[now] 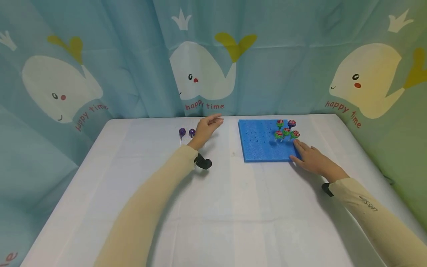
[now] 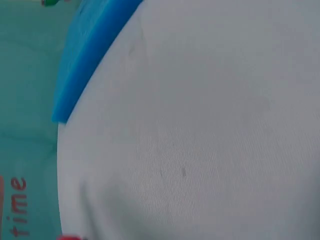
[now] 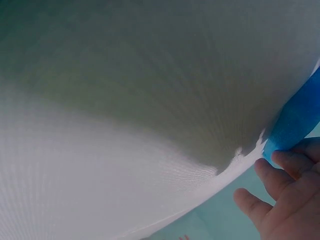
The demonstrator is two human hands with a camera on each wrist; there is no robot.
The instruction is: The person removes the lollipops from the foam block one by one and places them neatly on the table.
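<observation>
My left hand (image 1: 206, 129) is over the left part of the table, its fingers loosely straight and pointing right. Beside it are two purple-wrapped lollipops (image 1: 182, 132), the nearer one partly hidden by the wrist. A blue foam board (image 1: 257, 148) dotted with small holes lies right of centre. Several lollipops (image 1: 286, 131) in green, red and purple wrappers stand on sticks in its right part. My right hand (image 1: 311, 159) touches the board's right edge with extended fingers, the thumb near its front corner. Spread fingers (image 3: 272, 177) also show beside the board in the right wrist view.
The white cloth-covered table (image 1: 213, 222) reaches back to a blue-green curtain (image 1: 133, 55) printed with whales. The curtain also hangs along the left and right sides. Black wrist straps (image 1: 202, 162) sit at both cuffs.
</observation>
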